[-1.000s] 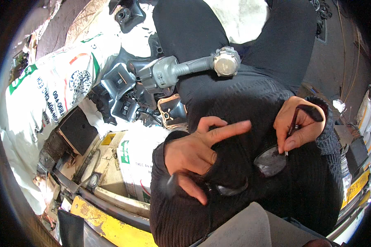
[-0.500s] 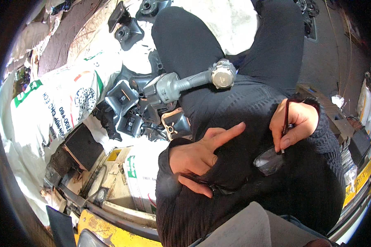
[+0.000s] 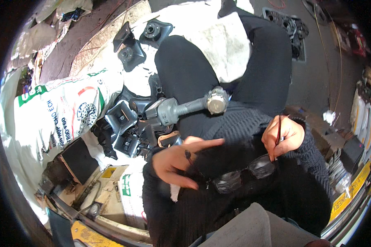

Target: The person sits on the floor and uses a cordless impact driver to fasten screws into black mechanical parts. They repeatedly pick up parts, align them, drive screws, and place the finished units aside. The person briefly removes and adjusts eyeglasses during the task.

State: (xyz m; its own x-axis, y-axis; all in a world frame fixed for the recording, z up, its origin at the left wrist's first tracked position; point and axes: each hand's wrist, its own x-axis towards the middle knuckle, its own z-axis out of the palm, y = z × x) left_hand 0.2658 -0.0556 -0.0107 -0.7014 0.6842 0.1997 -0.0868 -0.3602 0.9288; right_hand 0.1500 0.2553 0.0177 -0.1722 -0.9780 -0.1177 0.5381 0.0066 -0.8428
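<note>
A pair of dark-framed eyeglasses [image 3: 228, 181] hangs over my dark knit top, both lenses showing. My right hand [image 3: 283, 136] pinches one temple close to its hinge. On the other side, my left hand [image 3: 173, 164] is open, thumb and fingers spread. The tip of the other temple lies against it, not gripped. Across my thigh rests a grey power tool [image 3: 181, 112] with a round metal-coloured end, near my left hand but apart from it.
Black square funnel-shaped plastic parts [image 3: 121, 117] are piled left of my thigh; more lie farther off on a white sheet [image 3: 218, 45]. A printed white sack [image 3: 66, 109] stretches along the left. Round black parts [image 3: 290, 26] sit in a tray at far right. Yellow-edged machinery [image 3: 90, 234] stands close behind.
The eyeglasses have come into fuller view, with both lenses now showing. My left hand has turned and its fingers have spread. The view has shifted slightly.
</note>
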